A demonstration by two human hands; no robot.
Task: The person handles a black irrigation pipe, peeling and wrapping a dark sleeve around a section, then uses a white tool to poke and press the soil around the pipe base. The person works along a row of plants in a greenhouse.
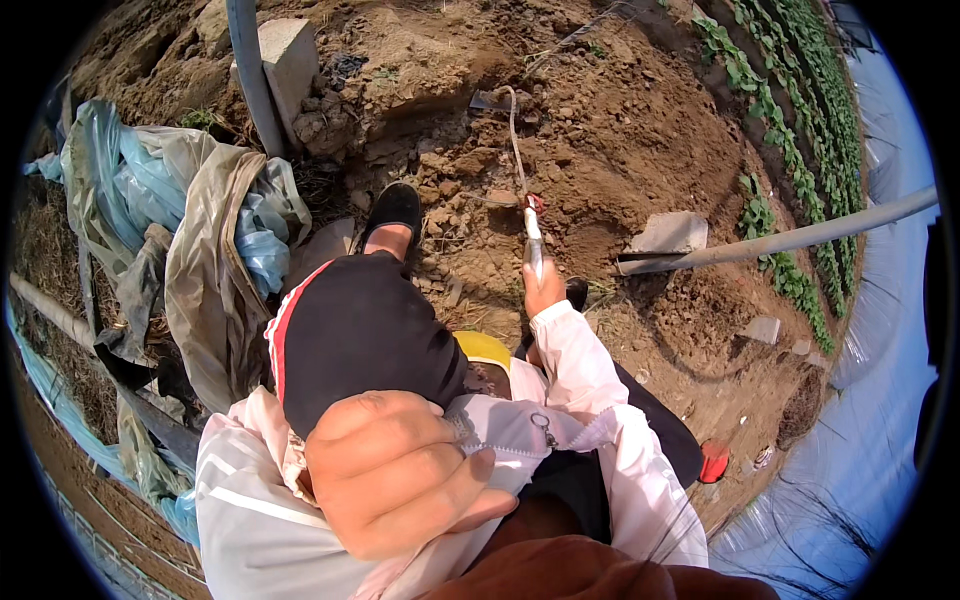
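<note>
Near the lower middle of the head view, the person's left hand (400, 475) is lying against the front of a pale pink zipped jacket (560, 430), with its fingers (440, 490) curling inward into a loose fist; I cannot tell if anything is inside it. Further ahead, the right hand (543, 290) is reaching out from a pink sleeve (575, 355) and its fingers are closing around the handle of a long thin tool with a pale shaft and a small red band (527, 215). This tool is stretching away from the hand over the brown, lumpy dug soil (620, 130), and its far end is touching the ground near a flat dark metal piece (488, 101). A knee in black trousers with a red and white stripe (355, 330) is bending between the two hands, and a black shoe (393, 208) is standing on the soil just beyond it. Something yellow and rounded (483, 347) is showing partly behind the knee.

To the left, crumpled sheets of dirty translucent plastic film (190, 230) are lying in a heap. A grey metal pole (250, 75) is rising near a pale stone block (290, 55) at the top. On the right, another grey pipe (790, 238) is crossing the ground near a flat grey stone (672, 232), and rows of small green plants (790, 130) are running along the edge. A small red object (714, 461) is lying low on the right.
</note>
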